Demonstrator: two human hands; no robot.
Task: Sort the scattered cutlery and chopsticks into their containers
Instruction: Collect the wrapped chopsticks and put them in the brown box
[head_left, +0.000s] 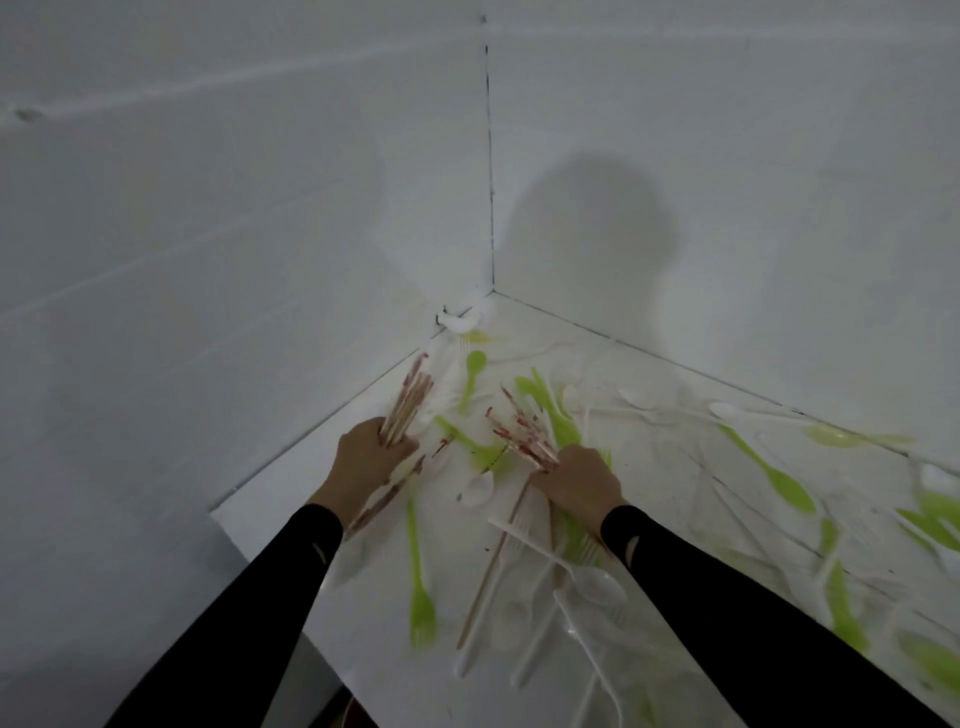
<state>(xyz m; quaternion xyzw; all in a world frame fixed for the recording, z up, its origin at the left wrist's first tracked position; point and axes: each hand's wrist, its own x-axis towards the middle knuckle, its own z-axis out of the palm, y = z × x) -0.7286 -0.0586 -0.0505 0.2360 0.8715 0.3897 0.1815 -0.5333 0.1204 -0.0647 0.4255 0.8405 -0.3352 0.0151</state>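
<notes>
Cutlery, disposable plastic, lime-green + white (784, 486), lies scattered over white flat surface (363, 654) set in corner btw two white walls (208, 208). Densest from centre to right edge; right side blurred. Both arms in black sleeves (249, 623). Left grip (363, 457) curled round bundle of wooden chopsticks w/ red-printed ends (410, 400), near left wall, ends pointing toward corner. Right grip (576, 478) curled round second, fanned bundle of red-printed wooden chopsticks (519, 431), at centre over the pile; lifted or resting, cannot tell. Btw the wrists: lime-green plastic fork (418, 597), tines toward camera; single plain wooden chopstick (493, 561) to its right; small white plastic spoon (478, 491) just left of right grip.
</notes>
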